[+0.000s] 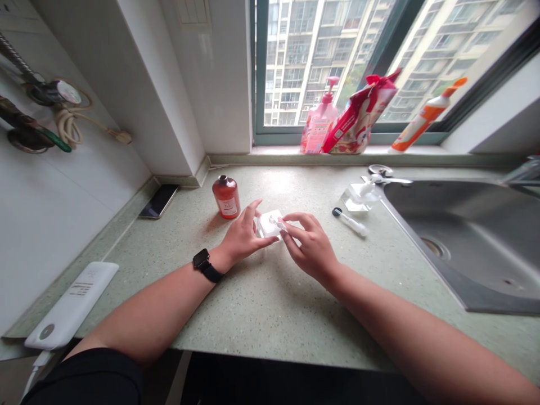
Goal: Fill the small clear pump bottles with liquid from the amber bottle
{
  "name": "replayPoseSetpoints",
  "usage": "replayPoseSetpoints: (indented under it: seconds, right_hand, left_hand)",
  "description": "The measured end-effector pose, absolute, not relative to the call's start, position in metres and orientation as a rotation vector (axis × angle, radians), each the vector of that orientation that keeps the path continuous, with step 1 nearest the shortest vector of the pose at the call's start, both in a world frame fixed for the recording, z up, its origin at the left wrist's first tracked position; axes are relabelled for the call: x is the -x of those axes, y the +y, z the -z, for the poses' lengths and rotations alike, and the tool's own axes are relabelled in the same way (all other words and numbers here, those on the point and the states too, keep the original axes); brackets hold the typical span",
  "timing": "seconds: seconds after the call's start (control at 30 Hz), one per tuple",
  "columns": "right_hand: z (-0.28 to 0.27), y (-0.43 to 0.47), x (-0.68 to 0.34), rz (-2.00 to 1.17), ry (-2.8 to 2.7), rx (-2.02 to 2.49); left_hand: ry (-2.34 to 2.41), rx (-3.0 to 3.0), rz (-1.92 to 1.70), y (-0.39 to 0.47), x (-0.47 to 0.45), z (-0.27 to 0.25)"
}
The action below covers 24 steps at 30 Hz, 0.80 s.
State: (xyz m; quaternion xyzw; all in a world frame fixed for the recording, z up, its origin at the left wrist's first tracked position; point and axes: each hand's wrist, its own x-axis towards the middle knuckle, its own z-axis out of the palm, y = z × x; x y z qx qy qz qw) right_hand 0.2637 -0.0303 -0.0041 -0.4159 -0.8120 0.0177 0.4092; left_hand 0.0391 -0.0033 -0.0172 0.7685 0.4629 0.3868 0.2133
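Low on the counter stands a clear, square-shouldered bottle (267, 225) with a white pump head (274, 220) on top. My left hand (243, 233) curves around its left side, thumb along the near edge and fingers behind. From the right, my right hand (310, 244) pinches the white pump head between thumb and fingertips, which partly cover it. Just behind my left hand is an uncapped reddish-brown bottle (228, 207) with a pale label. To the right lies a loose pump (351, 223) with a black collar. Beyond it a second clear pump bottle (360, 197) stands upright.
A steel sink (422, 225) borders the counter on the right. A phone (159, 201) and a white power bank (76, 304) with a cable lie at left. The windowsill holds a pink pump bottle (319, 126), a red bag (358, 121) and an orange-white bottle (422, 125).
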Motion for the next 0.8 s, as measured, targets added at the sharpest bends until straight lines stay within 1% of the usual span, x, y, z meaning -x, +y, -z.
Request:
replayPoseSetpoints:
  seconds: [0.3,0.43,0.6,0.8]
  right_hand:
    - [0.003,-0.034,-0.263,-0.003,-2.094,1.054]
    - [-0.001,-0.032,-0.267,-0.065,-2.097,0.978]
    - [-0.013,-0.017,-0.282,-0.319,-1.946,0.891]
    - [-0.017,0.011,-0.31,-0.807,-1.632,1.12]
  left_hand:
    - [1.266,-2.129,-1.056,-0.002,-0.038,0.017]
    - [1.277,-2.116,-1.033,-0.001,-0.037,0.016]
    - [1.279,-2.121,-1.029,0.001,-0.035,0.015]
    - [1.274,-2.126,-1.029,0.005,-0.031,0.015]
